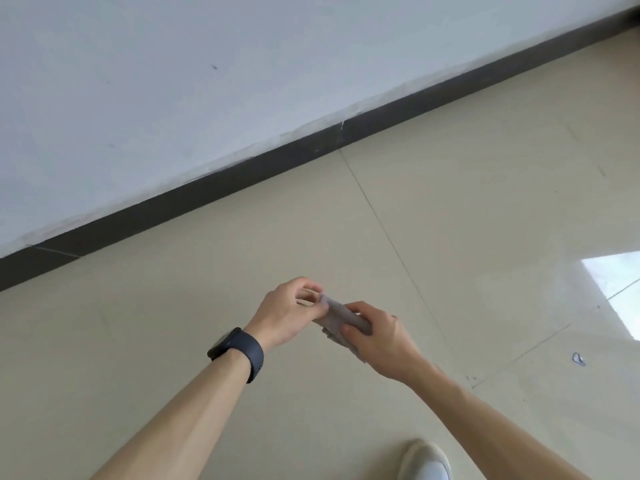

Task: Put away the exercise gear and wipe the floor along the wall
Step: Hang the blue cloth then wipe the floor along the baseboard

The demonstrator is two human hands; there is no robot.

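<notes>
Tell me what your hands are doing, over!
Left hand pinches folded cloth at one end. Right hand grips the other end. Cloth held above floor, not wiping yet. Small scrap on floor, right side.

- Both hands meet above the beige tile floor (207, 289), holding a small pale folded cloth (341, 315) between them.
- The left hand (287, 311) pinches the cloth's upper end; a dark watch (237, 351) sits on that wrist.
- The right hand (377, 341) grips its lower part.
- A dark baseboard (311, 147) runs beneath the white wall (173, 81).
- 1 white shoe (426, 460) shows at the bottom edge.
</notes>
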